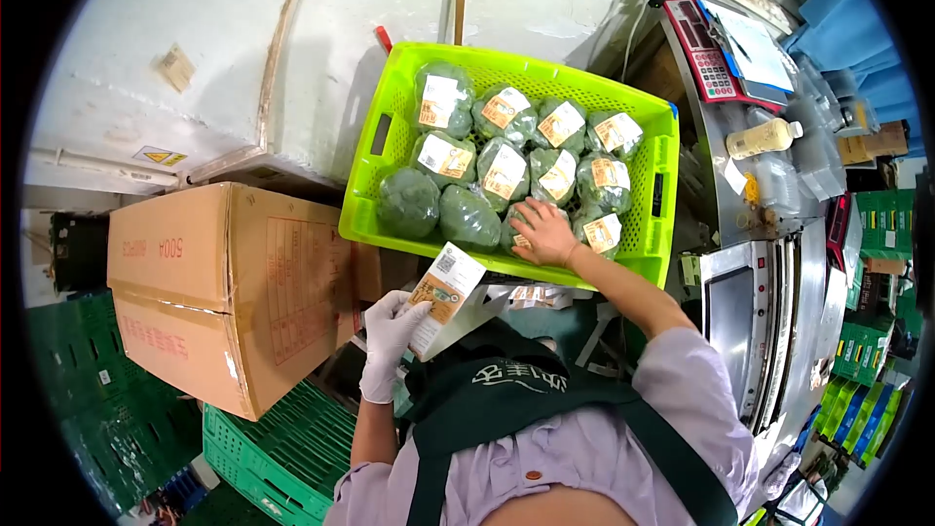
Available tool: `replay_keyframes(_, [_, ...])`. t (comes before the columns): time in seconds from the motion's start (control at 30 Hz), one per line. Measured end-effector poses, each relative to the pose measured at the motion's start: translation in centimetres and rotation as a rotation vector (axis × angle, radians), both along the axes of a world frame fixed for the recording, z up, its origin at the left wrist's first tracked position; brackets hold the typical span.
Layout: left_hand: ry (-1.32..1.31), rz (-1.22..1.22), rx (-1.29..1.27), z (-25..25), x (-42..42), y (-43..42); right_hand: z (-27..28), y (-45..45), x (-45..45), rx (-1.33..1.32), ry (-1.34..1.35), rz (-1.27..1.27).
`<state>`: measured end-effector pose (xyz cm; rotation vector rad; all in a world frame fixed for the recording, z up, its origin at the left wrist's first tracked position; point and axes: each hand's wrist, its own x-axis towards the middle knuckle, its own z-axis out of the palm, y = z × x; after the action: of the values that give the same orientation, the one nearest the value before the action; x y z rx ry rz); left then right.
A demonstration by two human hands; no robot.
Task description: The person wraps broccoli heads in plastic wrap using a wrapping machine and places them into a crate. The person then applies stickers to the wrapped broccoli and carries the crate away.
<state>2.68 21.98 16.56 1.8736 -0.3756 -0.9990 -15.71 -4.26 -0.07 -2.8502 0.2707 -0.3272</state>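
Observation:
A white glove covers my left hand [388,341], which pinches a strip of printed labels [447,294] in orange and white, just outside the crate's front edge. My bare right hand [545,232] lies with fingers spread on a wrapped green vegetable in the front row, partly covering its label. The bright green crate [362,197] holds several rounded, plastic-wrapped vegetables that look like broccoli. Most carry an orange-and-white label, such as the labelled broccoli [504,171] in the middle. Two at the front left, an unlabelled broccoli [408,205] and its neighbour [468,219], show no label.
Left of the crate stands a large cardboard box [185,282], above a dark green crate [263,453]. On the right, a metal counter bears a red scale [716,63], a clipboard [748,47], a bottle [763,138] and clear plastic containers [779,185]. A white wall rises behind.

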Motion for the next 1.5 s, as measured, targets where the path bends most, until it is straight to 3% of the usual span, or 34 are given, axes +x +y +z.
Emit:
replay_keyframes(0.13, [0.081,0.023,-0.034,0.2,-0.5,0.1,2.4,0.2,0.2,0.080,0.089,-0.060])
replay_keyframes(0.2, [0.077,0.000,-0.070,-0.3,-0.9,0.3,5.3,0.9,0.5,0.188,-0.065,-0.142])
replay_keyframes(0.27, [0.074,-0.018,-0.102,-0.2,-1.5,0.2,9.8,2.7,0.6,0.780,-0.050,-0.344])
replay_keyframes(0.3, [0.091,-0.082,-0.079,0.1,-1.9,-0.1,9.6,3.4,-0.1,1.479,-0.092,-0.309])
replay_keyframes(0.33, [0.107,-0.148,-0.057,0.2,-1.9,-0.3,14.3,3.8,0.1,1.670,0.061,-0.264])
replay_keyframes(0.37, [0.038,-0.276,-0.036,-0.7,-1.8,-0.4,14.9,4.9,-0.4,1.615,0.176,-0.254])
replay_keyframes(0.4, [0.210,-0.321,-0.125,-0.2,-2.3,-0.9,15.4,6.0,-0.9,1.555,0.292,-0.241])
replay_keyframes(0.47, [0.387,-0.331,-0.424,2.1,-2.8,-2.3,18.1,8.3,-0.7,1.255,0.232,-0.343])
replay_keyframes(0.5, [0.305,-0.436,-0.384,1.0,-2.7,-2.1,18.1,8.9,-0.9,1.087,0.193,-0.282])
replay_keyframes(0.53, [0.389,-0.370,-0.339,1.0,-3.1,-2.4,19.0,9.4,-0.9,0.971,0.113,-0.203])
replay_keyframes(0.6, [0.316,-0.220,-0.271,-1.2,-4.0,-2.8,19.3,9.8,-0.8,0.757,0.079,-0.230])
replay_keyframes(0.63, [0.151,-0.170,-0.232,-1.2,-4.1,-2.6,19.2,8.8,-0.8,0.769,0.047,-0.211])
replay_keyframes(0.67, [0.051,-0.243,-0.036,-1.7,-3.6,-1.9,18.8,7.2,-0.8,0.780,0.016,-0.194])
replay_keyframes(0.7, [0.042,-0.200,-0.094,-1.4,-3.5,-1.4,18.1,5.8,-0.7,0.926,0.073,-0.400])
replay_keyframes(0.77, [0.079,-0.149,-0.157,0.0,-3.1,-0.5,17.1,1.5,0.3,0.924,0.019,-0.547])
replay_keyframes(0.8, [0.030,-0.219,-0.070,0.2,-2.4,0.3,16.3,-0.3,0.9,0.975,0.023,-0.590])
replay_keyframes(0.87, [-0.003,-0.236,-0.013,0.5,-1.3,1.9,15.2,-2.1,2.6,0.752,0.081,-0.677])
replay_keyframes(0.97, [0.115,0.086,-0.039,-0.3,0.0,3.6,14.9,-2.9,5.4,0.575,0.194,-0.298])
replay_keyframes(1.07, [0.146,0.322,-0.133,-1.9,1.2,4.8,12.8,-2.9,8.5,0.183,0.382,0.137])
replay_keyframes(1.2, [0.184,0.413,-0.216,-3.7,1.8,5.3,11.6,-1.1,12.8,0.065,0.475,0.381])
replay_keyframes(1.37, [0.261,0.480,-0.237,-3.8,1.7,4.9,4.1,-0.1,14.8,-0.033,0.489,0.318])
replay_keyframes(1.5, [0.326,0.575,-0.320,-3.8,1.2,4.2,7.3,0.4,14.7,-0.118,0.378,0.162])
